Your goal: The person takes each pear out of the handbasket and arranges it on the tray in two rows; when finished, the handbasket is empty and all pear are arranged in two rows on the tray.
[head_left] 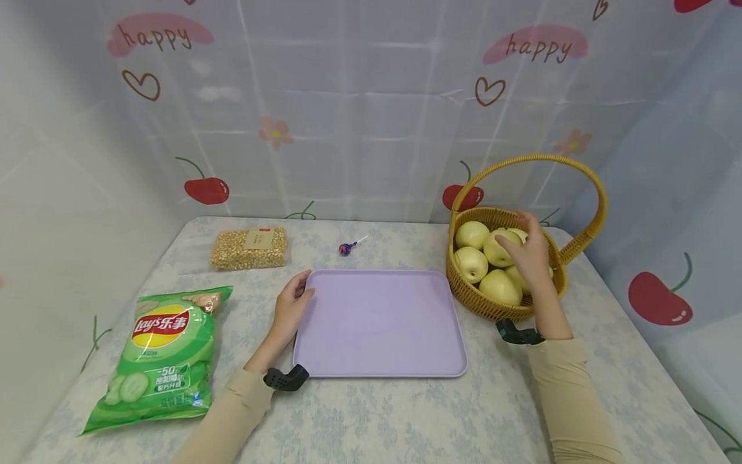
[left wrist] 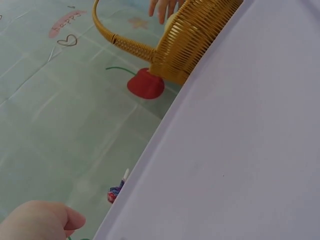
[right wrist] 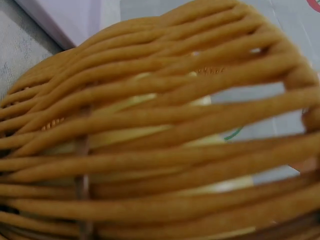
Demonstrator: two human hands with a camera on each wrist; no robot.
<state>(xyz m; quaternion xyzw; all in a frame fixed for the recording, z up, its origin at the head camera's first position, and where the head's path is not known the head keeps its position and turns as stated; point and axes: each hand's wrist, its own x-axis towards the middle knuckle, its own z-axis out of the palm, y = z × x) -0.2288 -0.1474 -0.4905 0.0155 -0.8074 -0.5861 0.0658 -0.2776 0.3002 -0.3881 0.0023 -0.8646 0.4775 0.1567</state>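
Observation:
At the left rim of a pale purple tray (head_left: 379, 322), my left hand (head_left: 292, 306) grips the edge near its far corner, thumb at the rim. The left wrist view catches only a part of that hand (left wrist: 37, 221) beside the tray. My right hand (head_left: 530, 251) is over a wicker basket (head_left: 481, 303) of yellow-green apples, its thumb and fingers spread apart above an apple (head_left: 498, 250). Nothing shows between them. Fingers (left wrist: 162, 9) of the right hand hang loosely above the basket in the left wrist view. Basket weave (right wrist: 150, 120) fills the right wrist view and hides that hand.
A green bag of chips (head_left: 162, 361) lies at the left. Behind it is a clear pack of corn kernels (head_left: 249, 250). A wrapped lollipop (head_left: 346, 248) lies beyond the tray. The basket's tall handle (head_left: 539, 158) arches up behind the right hand. A printed curtain (head_left: 359, 129) hangs at the back.

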